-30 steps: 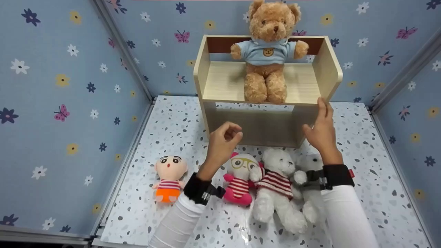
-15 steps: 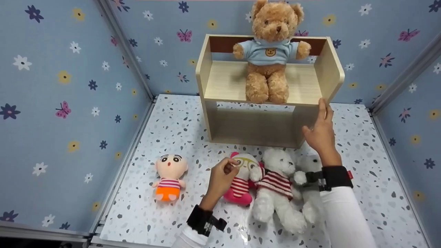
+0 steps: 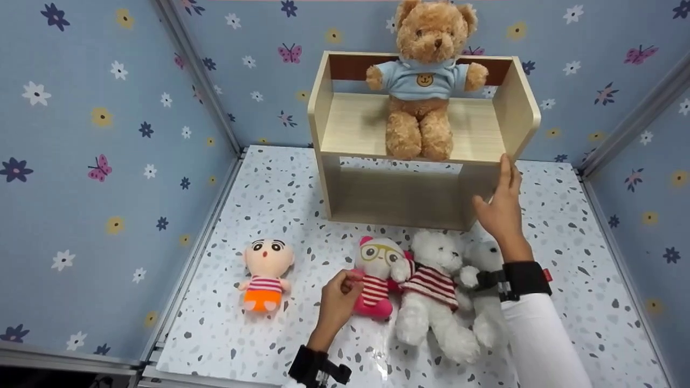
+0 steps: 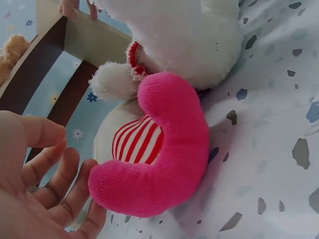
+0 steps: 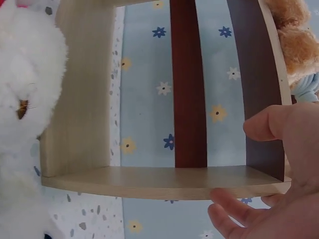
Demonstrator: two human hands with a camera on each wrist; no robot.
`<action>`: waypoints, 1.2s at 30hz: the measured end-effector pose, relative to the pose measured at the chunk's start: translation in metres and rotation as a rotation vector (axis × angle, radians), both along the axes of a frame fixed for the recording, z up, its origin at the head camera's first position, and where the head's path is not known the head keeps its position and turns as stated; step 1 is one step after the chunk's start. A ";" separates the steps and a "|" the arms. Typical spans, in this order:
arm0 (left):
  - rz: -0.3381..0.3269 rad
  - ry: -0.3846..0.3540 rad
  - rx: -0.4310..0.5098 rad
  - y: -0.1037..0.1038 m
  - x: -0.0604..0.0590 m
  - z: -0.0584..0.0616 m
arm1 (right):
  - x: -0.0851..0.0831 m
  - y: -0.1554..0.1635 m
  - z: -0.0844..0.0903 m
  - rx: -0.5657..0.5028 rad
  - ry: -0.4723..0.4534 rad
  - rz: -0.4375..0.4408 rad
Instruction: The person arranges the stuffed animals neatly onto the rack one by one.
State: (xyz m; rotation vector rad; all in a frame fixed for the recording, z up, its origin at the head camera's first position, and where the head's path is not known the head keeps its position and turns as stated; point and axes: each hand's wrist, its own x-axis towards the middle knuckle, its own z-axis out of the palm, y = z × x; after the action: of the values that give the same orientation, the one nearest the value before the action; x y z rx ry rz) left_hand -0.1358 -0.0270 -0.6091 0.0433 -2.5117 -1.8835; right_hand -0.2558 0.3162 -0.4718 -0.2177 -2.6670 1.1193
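My left hand [image 3: 338,299] hovers with loosely curled fingers at the left side of a pink plush doll [image 3: 375,280] with glasses and a striped shirt. In the left wrist view its fingers [image 4: 60,186] lie right next to the doll's pink leg [image 4: 159,159], holding nothing. My right hand [image 3: 502,207] rests with straight fingers against the right side panel of a pale wooden shelf [image 3: 517,108]. In the right wrist view the right hand [image 5: 291,199] touches the shelf's board edge [image 5: 164,181]. A brown teddy bear [image 3: 426,81] in a blue shirt sits on the shelf's upper board.
A white bear [image 3: 434,291] in a striped shirt lies beside the pink doll, and another white plush [image 3: 488,307] lies partly under my right wrist. A small doll in orange shorts [image 3: 265,272] lies to the left. Flowered blue walls [image 3: 108,161] enclose the speckled tabletop [image 3: 280,188].
My left hand has drawn back from in front of the shelf's lower opening, down to the pink doll. The right hand has stayed on the shelf's side.
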 end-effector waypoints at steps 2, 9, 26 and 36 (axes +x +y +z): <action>0.022 0.000 0.000 -0.002 0.001 0.001 | 0.002 -0.002 -0.005 -0.009 0.018 0.000; 0.060 -0.004 0.007 -0.007 0.002 0.001 | 0.018 -0.006 -0.020 -0.051 -0.025 0.031; 0.096 -0.007 0.002 -0.012 0.007 -0.009 | 0.065 -0.054 -0.040 -0.107 -0.181 0.259; 0.099 -0.074 0.024 -0.015 0.017 -0.014 | 0.094 -0.096 -0.045 -0.089 -0.103 0.340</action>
State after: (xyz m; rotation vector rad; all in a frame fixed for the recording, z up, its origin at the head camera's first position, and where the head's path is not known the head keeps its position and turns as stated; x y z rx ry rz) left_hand -0.1190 -0.0418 -0.6229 0.2370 -2.4825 -1.9086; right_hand -0.1616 0.2199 -0.5167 0.1765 -2.8193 1.3590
